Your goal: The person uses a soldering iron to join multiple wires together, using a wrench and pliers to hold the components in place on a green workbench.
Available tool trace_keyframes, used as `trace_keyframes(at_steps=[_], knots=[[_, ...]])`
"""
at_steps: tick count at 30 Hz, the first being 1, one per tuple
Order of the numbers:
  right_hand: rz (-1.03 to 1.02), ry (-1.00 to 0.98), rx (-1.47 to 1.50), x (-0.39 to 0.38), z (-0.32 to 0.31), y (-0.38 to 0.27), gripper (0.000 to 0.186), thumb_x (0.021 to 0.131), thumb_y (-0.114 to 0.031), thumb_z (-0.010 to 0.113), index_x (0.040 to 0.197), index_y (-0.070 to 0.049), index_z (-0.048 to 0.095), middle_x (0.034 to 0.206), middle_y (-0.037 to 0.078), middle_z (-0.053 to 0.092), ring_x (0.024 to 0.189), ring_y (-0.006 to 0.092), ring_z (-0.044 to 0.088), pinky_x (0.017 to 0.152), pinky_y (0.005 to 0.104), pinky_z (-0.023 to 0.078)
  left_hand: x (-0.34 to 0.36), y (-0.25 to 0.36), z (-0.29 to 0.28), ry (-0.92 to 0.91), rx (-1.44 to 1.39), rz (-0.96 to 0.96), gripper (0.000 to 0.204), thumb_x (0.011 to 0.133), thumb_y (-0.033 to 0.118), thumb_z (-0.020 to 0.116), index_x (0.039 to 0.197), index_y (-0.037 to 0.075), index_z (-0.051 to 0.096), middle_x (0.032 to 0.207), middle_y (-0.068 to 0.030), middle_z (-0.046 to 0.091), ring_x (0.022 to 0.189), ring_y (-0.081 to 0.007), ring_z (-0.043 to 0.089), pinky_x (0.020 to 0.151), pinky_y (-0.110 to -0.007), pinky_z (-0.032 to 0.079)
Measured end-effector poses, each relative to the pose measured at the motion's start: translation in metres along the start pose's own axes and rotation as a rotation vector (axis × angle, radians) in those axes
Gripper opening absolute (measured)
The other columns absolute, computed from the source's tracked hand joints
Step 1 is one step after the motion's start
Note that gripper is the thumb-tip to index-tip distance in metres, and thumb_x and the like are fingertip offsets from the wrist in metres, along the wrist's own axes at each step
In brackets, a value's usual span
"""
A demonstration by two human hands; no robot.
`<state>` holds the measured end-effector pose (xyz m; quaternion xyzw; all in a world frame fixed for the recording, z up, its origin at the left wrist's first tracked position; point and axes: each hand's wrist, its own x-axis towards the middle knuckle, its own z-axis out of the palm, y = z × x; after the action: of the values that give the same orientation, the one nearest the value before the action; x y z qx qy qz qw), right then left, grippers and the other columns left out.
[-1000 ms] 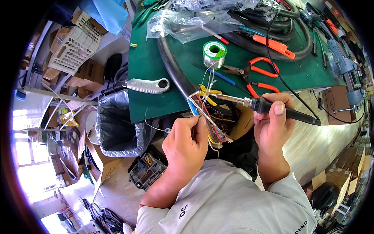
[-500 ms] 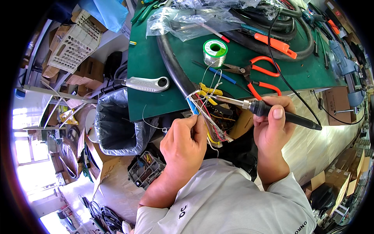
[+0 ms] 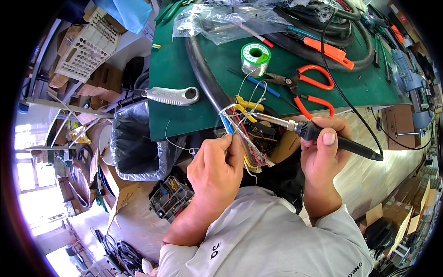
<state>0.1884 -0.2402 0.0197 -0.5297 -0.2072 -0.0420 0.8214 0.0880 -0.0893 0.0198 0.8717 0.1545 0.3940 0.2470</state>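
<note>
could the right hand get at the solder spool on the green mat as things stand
Probably not freely: the right hand is closed around the soldering iron. The solder spool lies uncovered on the green mat, across the red-handled pliers.

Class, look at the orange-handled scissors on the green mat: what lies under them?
The scissors rest on the green mat, their blades crossing a blue-handled tool. Their lower handle nears the mat's edge. Whatever lies beneath the mat is covered.

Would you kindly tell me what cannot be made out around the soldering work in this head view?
- Soldering iron tip: lost among the wire bundle, so its contact point is unclear.
- Left hand fingertips: hidden behind the wires.
- Right hand palm: covered by the iron's handle.
- Solder spool strand: too thin to follow.
- Bin contents: dark liner hides them.
</note>
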Motion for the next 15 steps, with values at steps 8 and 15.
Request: trace_keyframes(at_steps=[8,15], knots=[[-0.004,0.001,-0.005,0.0002,-0.002,0.0017,0.031,0.094,-0.026,0.07,0.101,0.003,0.062,0.075,0.007,0.063,0.058,0.0094,0.055,0.052,0.0215,0.043,-0.001,0.0006,0.0007,-0.001,0.017,-0.02,0.015,0.083,0.001,0.077,0.085,0.002,0.062,0.06,-0.0048,0.056,0.047,-0.0105,0.046,0.047,-0.025,0.04],[-0.006,-0.006,0.064,0.0003,0.0034,0.0053,0.033,0.092,-0.027,0.071,0.101,0.004,0.06,0.077,0.011,0.063,0.059,0.0111,0.056,0.051,0.0237,0.044,0.0016,-0.0063,-0.0034,-0.005,0.038,-0.03,0.015,0.082,0.0,0.077,0.085,0.002,0.063,0.06,-0.0052,0.055,0.049,-0.0126,0.046,0.049,-0.027,0.041]])
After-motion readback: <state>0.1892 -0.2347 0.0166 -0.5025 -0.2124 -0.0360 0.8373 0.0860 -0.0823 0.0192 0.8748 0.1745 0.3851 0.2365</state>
